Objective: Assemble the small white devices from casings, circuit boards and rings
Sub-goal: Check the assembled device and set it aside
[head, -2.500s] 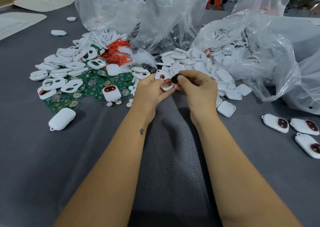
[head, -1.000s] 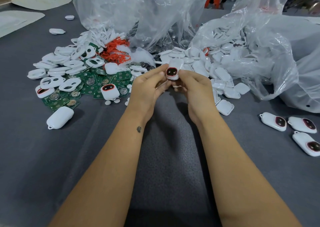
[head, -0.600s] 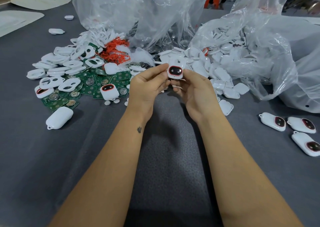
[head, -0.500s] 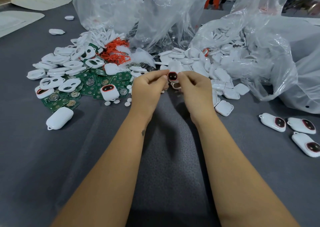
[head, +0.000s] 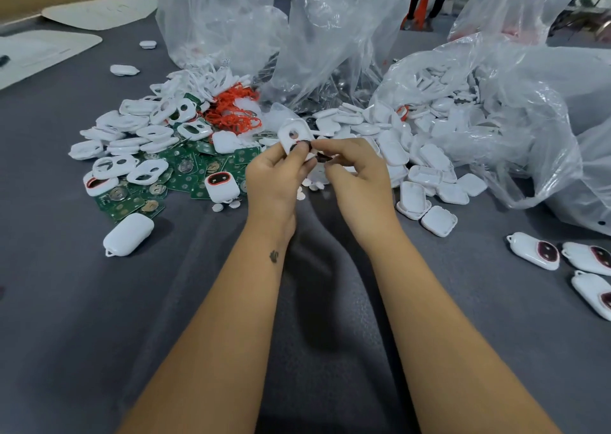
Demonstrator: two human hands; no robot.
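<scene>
My left hand (head: 276,177) holds a white casing front (head: 294,135) with a round hole, tilted up above the grey table. My right hand (head: 355,170) is close beside it and pinches a small dark piece (head: 322,156) at the casing's lower edge. Green circuit boards (head: 185,172) lie in a heap to the left, under white casing fronts (head: 132,136). Orange rings (head: 236,111) are piled behind them. White casing backs (head: 416,172) spill out on the right.
Clear plastic bags (head: 330,36) stand at the back; a larger bag (head: 529,119) lies on the right. Three finished devices (head: 535,250) rest at the right edge. One part-built device (head: 221,185) and a closed white case (head: 129,233) sit on the left.
The casing with its dark, red-ringed window earlier faced me between both hands. Now my left hand holds it turned, the white side with a hole showing, and my right hand pinches a dark piece.
</scene>
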